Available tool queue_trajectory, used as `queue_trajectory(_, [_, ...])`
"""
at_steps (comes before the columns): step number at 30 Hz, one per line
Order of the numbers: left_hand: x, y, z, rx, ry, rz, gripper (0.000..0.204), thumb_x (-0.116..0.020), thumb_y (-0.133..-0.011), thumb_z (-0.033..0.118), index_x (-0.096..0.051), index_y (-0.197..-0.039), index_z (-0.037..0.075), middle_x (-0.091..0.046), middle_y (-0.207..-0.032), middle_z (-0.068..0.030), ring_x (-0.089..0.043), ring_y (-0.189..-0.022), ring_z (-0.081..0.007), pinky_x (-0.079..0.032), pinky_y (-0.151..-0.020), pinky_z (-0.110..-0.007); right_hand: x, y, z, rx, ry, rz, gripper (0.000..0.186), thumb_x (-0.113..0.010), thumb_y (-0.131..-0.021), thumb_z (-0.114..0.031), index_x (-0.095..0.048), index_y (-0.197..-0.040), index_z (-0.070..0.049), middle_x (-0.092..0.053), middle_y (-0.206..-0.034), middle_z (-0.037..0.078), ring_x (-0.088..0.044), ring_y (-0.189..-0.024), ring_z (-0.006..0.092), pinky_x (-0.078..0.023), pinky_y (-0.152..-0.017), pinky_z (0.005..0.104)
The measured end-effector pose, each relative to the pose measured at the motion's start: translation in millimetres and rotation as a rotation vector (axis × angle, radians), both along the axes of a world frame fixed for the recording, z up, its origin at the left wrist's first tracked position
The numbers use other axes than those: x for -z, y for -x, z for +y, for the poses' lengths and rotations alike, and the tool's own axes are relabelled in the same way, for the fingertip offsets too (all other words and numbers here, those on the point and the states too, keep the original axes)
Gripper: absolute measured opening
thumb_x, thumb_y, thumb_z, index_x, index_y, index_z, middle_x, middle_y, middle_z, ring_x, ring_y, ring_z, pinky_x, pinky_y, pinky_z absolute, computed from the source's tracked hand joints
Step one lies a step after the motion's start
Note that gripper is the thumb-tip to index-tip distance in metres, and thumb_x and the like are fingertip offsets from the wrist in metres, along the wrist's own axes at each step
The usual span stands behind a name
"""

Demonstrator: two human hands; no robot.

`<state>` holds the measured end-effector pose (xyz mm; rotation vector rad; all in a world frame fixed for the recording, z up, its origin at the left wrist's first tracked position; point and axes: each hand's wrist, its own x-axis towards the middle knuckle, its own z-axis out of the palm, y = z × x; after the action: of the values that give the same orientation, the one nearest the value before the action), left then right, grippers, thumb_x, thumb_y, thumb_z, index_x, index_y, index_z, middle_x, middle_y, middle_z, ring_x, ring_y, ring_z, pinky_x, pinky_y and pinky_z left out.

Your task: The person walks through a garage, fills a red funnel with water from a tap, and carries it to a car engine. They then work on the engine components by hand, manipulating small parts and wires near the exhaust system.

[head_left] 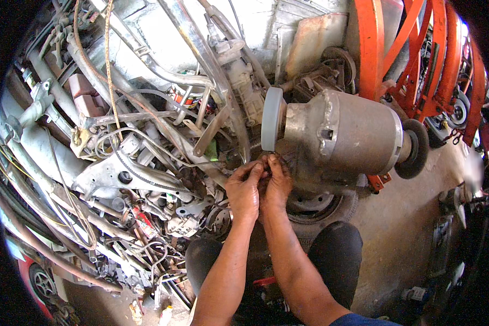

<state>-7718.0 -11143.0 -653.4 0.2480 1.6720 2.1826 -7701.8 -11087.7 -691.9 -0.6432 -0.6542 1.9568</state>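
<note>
In front of me stands a bench grinder (353, 130) with a brown, worn motor housing. Its pale grey-blue grinding wheel (273, 119) is on the left end, and a dark round wheel (412, 149) is on the right end. My left hand (244, 187) and my right hand (277, 182) meet just below the grinding wheel. Both are closed, with thumbs and fingertips pinched together near the wheel's lower edge. Whatever they grip is small, dark and mostly hidden by the fingers. I cannot tell whether it touches the wheel.
Heaped metal scrap (136, 179), with pipes, cables and car parts, fills the left side. A tyre with a rim (320, 209) lies under the grinder. Orange-red steel frames (369, 49) rise at the back right. Bare concrete floor (396, 228) shows to the right.
</note>
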Motion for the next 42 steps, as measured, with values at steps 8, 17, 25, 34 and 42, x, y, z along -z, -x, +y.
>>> queue_trajectory(8, [-0.9, -2.6, 2.0, 0.000, -0.006, -0.004, 0.014, -0.069, -0.090, 0.005, -0.072, -0.101, -0.005, -0.072, -0.092, -0.0090, -0.066, -0.078, -0.0139, -0.052, -0.075, -0.026, -8.5, -6.3, 0.6, 0.029, 0.047, 0.003, 0.012, -0.070, -0.092, -0.015, -0.068, -0.092, -0.004, -0.066, -0.084, 0.003, -0.060, -0.074, 0.0129, -0.048, -0.069, 0.0256])
queue_trajectory(17, [5.0, -1.6, -1.1, 0.060, 0.063, 0.027, 0.016, -0.070, -0.091, 0.007, -0.073, -0.101, -0.005, -0.073, -0.091, -0.0072, -0.065, -0.077, -0.0114, -0.051, -0.075, -0.025, 0.9, -22.9, 1.5, -0.009, 0.044, 0.159, 0.013, -0.066, -0.094, -0.009, -0.065, -0.104, -0.001, -0.067, -0.095, 0.005, -0.062, -0.083, 0.0149, -0.052, -0.074, 0.0274])
queue_trajectory(25, [-12.1, -9.5, -5.6, 0.064, 0.105, 0.143, 0.024, -0.076, -0.087, 0.018, -0.075, -0.100, -0.002, -0.074, -0.095, -0.0077, -0.064, -0.087, -0.0145, -0.049, -0.084, -0.027, 20.2, -28.5, 2.8, 0.002, -0.249, -0.065, 0.015, -0.066, -0.093, -0.009, -0.069, -0.105, -0.001, -0.070, -0.102, 0.005, -0.062, -0.093, 0.0144, -0.050, -0.085, 0.0293])
queue_trajectory(34, [0.1, -0.4, -8.2, 0.085, 0.086, 0.136, 0.016, -0.072, -0.089, 0.009, -0.073, -0.098, -0.004, -0.073, -0.093, -0.0053, -0.062, -0.084, -0.0096, -0.048, -0.081, -0.025, 27.1, -34.5, 4.5, -0.042, -0.370, -0.119, 0.019, -0.069, -0.091, -0.001, -0.069, -0.110, 0.003, -0.070, -0.107, 0.010, -0.065, -0.098, 0.0173, -0.051, -0.091, 0.0287])
queue_trajectory(42, [-7.1, -2.8, -6.0, 0.048, 0.101, 0.113, 0.015, -0.072, -0.088, 0.009, -0.073, -0.097, -0.004, -0.072, -0.090, -0.0058, -0.062, -0.083, -0.0102, -0.048, -0.081, -0.024, 26.1, -34.3, 5.2, -0.053, -0.356, -0.127, 0.021, -0.072, -0.090, -0.010, -0.073, -0.109, 0.000, -0.073, -0.107, 0.007, -0.064, -0.100, 0.0157, -0.050, -0.093, 0.0311])
